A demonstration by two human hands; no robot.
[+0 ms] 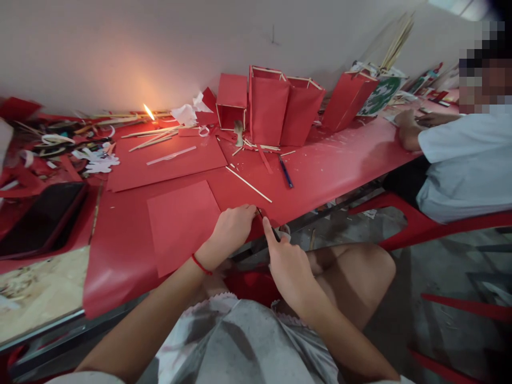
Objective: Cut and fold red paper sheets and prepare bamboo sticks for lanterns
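A red-covered table [124,240] runs past the picture's edges. At right, a co-worker [468,160] is cut off by the frame. Red boxes [269,106] stand by the wall, partly overlapping. A square red sheet [184,224] lies beside the left hand [235,226], whose fingers bunch at the table's near edge; I cannot tell whether they pinch anything. The right hand [290,266] grips a dark tool [276,234], mostly hidden, its tip meeting the left fingertips. A thin stick [248,184] lies just beyond.
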